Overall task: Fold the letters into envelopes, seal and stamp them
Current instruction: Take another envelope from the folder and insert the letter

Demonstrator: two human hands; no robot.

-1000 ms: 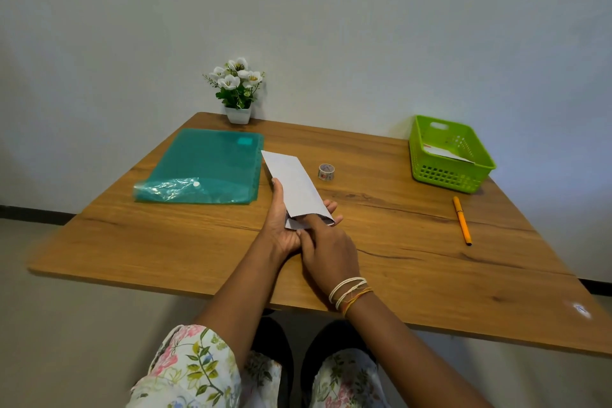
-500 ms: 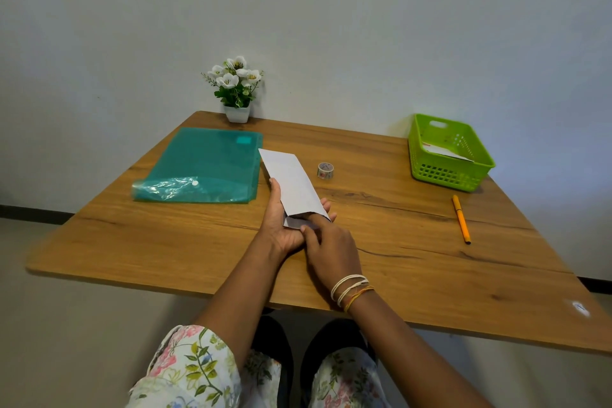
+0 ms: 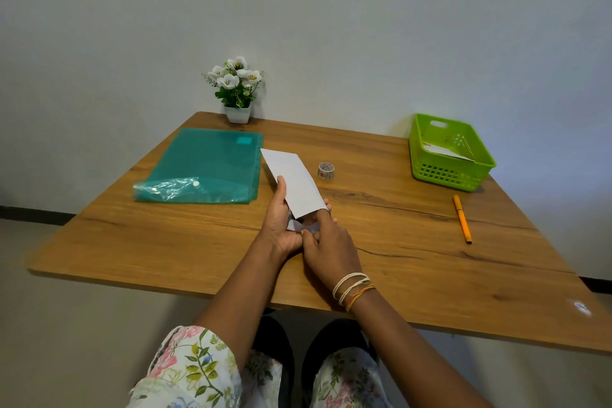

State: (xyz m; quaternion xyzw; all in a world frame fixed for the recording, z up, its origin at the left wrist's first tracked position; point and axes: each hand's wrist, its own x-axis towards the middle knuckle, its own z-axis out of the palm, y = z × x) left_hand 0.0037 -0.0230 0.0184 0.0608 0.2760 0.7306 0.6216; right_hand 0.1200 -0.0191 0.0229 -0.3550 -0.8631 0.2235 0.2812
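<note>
Your left hand (image 3: 281, 222) clasps the white envelope (image 3: 293, 180) above the tabletop (image 3: 397, 242) centre, its open mouth toward you, your right hand (image 3: 328, 248) pinches the folded letter (image 3: 299, 226) at that mouth, tape roll (image 3: 326, 171) just beyond.

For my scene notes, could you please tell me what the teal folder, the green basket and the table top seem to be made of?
Teal folder: thin translucent plastic, glossy; its near edge is crinkled and catches glare.
Green basket: rigid moulded plastic, with a slotted wall and cut-out handle.
Table: wood grain, matte; solid wood or laminate is unclear.
</note>
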